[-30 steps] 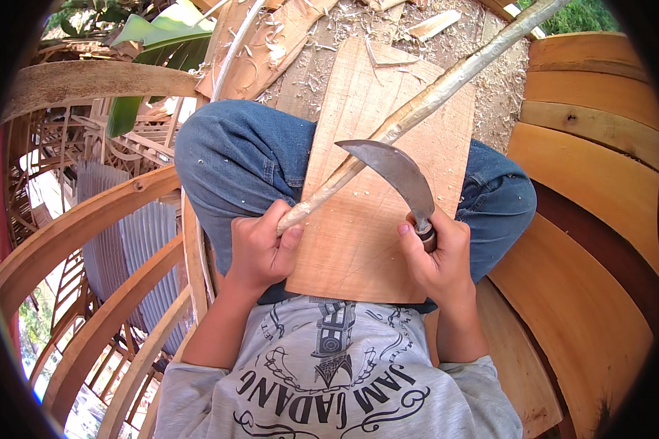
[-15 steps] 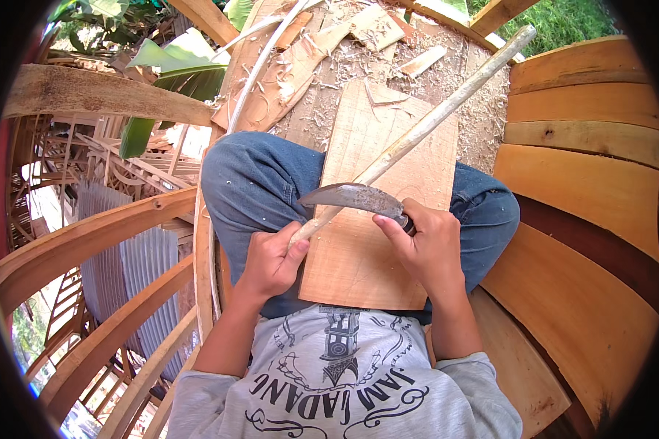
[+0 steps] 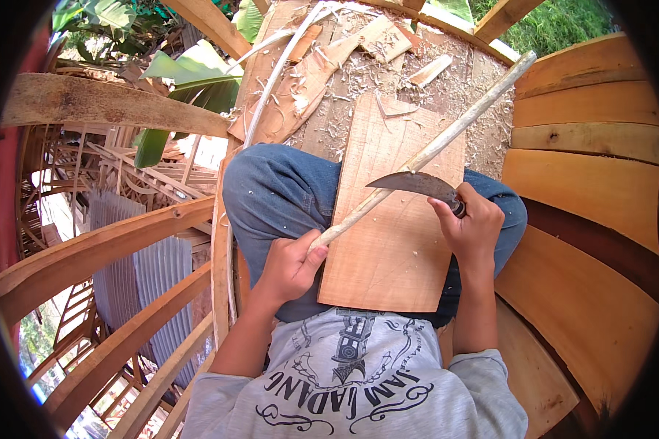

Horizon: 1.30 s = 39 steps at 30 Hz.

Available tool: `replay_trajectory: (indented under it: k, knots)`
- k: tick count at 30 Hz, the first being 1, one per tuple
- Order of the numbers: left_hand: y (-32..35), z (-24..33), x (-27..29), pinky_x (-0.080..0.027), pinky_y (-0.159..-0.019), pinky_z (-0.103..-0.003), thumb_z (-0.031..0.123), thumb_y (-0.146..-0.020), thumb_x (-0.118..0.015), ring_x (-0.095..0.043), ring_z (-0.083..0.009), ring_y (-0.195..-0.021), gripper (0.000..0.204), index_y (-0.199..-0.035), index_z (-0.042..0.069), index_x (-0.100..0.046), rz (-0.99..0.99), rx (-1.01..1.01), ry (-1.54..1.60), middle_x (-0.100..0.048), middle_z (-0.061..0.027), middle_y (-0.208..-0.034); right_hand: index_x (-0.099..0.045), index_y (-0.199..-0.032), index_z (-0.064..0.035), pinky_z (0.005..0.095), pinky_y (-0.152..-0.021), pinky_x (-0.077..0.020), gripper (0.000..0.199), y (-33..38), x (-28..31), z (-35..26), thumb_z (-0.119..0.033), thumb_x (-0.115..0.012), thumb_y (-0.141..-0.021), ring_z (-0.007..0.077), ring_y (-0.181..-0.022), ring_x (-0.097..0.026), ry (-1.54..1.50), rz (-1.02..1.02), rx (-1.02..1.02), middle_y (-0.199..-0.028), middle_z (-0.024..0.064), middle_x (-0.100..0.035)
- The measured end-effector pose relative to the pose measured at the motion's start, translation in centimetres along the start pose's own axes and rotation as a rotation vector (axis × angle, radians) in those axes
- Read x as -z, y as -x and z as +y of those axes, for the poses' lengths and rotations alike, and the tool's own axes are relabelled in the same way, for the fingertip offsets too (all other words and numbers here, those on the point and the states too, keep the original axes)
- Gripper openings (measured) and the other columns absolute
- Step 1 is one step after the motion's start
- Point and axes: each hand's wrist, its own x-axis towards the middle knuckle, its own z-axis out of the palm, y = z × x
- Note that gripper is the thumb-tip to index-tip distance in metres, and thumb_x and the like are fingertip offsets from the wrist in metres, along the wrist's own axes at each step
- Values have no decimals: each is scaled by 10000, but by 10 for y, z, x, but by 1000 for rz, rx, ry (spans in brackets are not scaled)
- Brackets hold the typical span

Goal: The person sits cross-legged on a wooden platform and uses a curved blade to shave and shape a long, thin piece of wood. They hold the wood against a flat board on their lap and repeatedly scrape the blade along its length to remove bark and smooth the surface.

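moved since half a second ago: curved knife (image 3: 417, 181), now farther up the stick (image 3: 454, 130), away from the left hand (image 3: 293, 269) and toward 1 o'clock. also shifted toward 3 o'clock in view: board (image 3: 388, 263), jeans (image 3: 278, 194), both hands, probably from a small head turn.

stick: slanted over the board, near end at 7 o'clock in the left hand, free end out past the board at 1 o'clock. left fingers: wrapped round that near end, thumb pressed on it. right hand (image 3: 476, 223), at 4 o'clock from the crossing: fingers curled round the dark handle (image 3: 459, 210), thumb reaching forward to the root of the blade. blade: laid across the stick, tip toward 9 o'clock; cannot tell how deep the bite, if any.

risks, by judgement:
- cut to left thumb. cause: overlong return of the blade toward 7 o'clock, straight at that grip.
- gouge in the stick. cause: edge too steep, or a knot.
- roll or whip of the stick. cause: grip at one end only, long free length toward 1 o'clock.
- board slip. cause: just resting across the jeans, no hand on it.
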Motion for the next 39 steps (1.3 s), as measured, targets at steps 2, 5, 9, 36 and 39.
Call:
replay_trajectory:
  k: [2, 5, 9, 36, 39]
  knots:
    - [-1, 2, -1, -352, -450, -386, 213, -920, -514, -505, -362, -478, 262, -755, 10, -490, 5, 9, 15, -432, -183, -534, -533, -621, -56, 320, -402, -359, 505, 1, 0, -2, -511, -736, -702, 236, -392, -471, 5, 10, -34, -447, 77, -460]
    - [-2, 6, 1, -350, -454, -379, 219, -927, -501, -483, -354, -465, 263, -776, 4, -499, -19, 61, 27, -420, -182, -531, -531, -618, -57, 324, -400, -361, 510, 0, -6, -3, -518, -731, -704, 241, -393, -472, -10, 11, -86, -447, 76, -463]
    - [-1, 8, 5, -351, -466, -366, 224, -937, -483, -451, -319, -457, 263, -819, -9, -515, -49, 118, 41, -418, -180, -536, -541, -617, -57, 338, -408, -379, 508, -2, -7, -3, -522, -719, -714, 260, -407, -495, 0, 19, -78, -451, 85, -475]
    - [-3, 5, 12, -330, -490, -289, 242, -962, -450, -368, -110, -499, 286, -821, 2, -515, -75, 112, 101, -362, -33, -549, -570, -650, -62, 368, -460, -439, 388, -5, -14, -16, -407, -702, -768, 283, -488, -579, -303, -203, 172, -545, 103, -559]
    - [2, 4, 13, -333, -502, -281, 250, -964, -450, -369, -104, -512, 291, -839, -2, -526, -46, 93, 116, -361, -32, -556, -577, -654, -57, 353, -452, -441, 387, -5, -18, -21, -404, -696, -775, 269, -497, -591, -239, -184, 252, -541, 111, -560]
